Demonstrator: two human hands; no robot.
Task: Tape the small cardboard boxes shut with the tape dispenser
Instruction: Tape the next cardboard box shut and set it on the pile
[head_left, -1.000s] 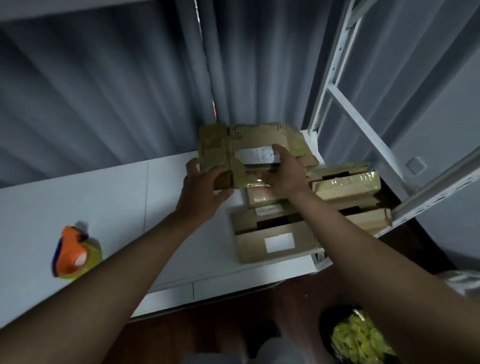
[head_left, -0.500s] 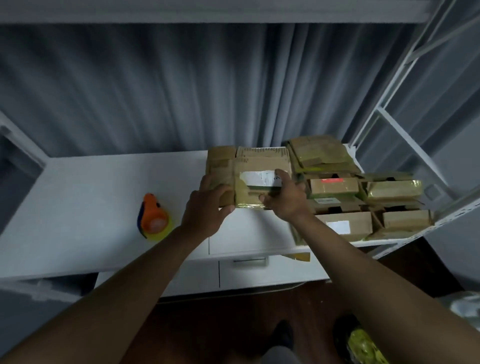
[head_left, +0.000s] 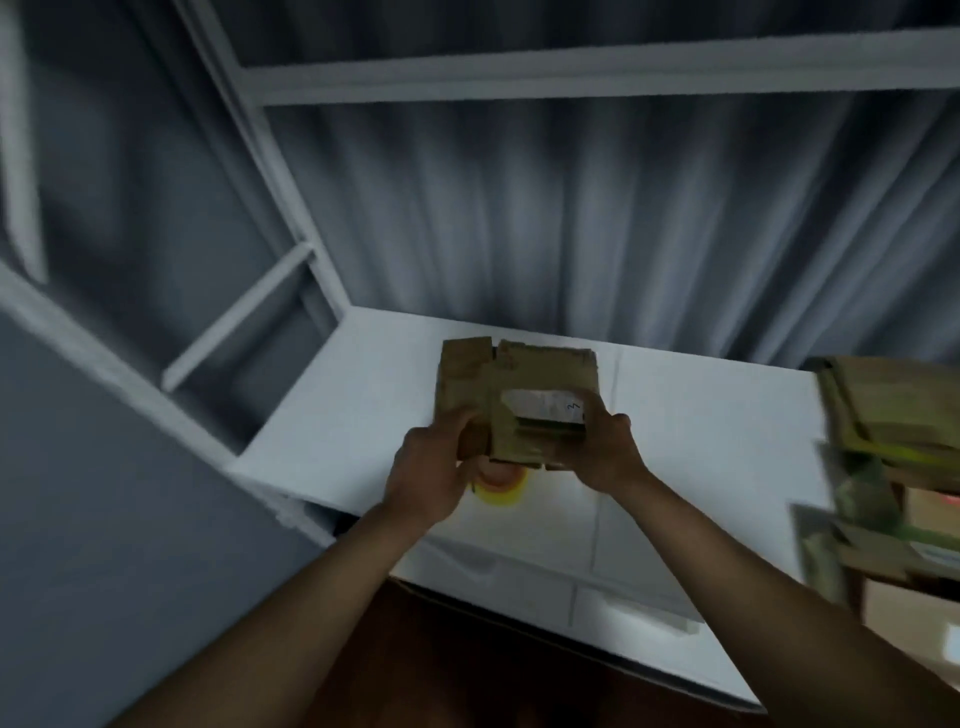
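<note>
Hands: left (head_left: 431, 478) gripping box (head_left: 519, 400) at its left flap, right (head_left: 605, 454) clamping its right edge. Holding box above bench (head_left: 701, 415), tape dispenser (head_left: 498, 486) beneath. Best pressing flaps flat before setting down beside dispenser.

A pleated grey curtain (head_left: 571, 218) hangs behind the white bench (head_left: 701, 415), framed by white metal shelving uprights (head_left: 270, 171). Dark brown wooden floor (head_left: 493, 670) lies below. The light is dim.
</note>
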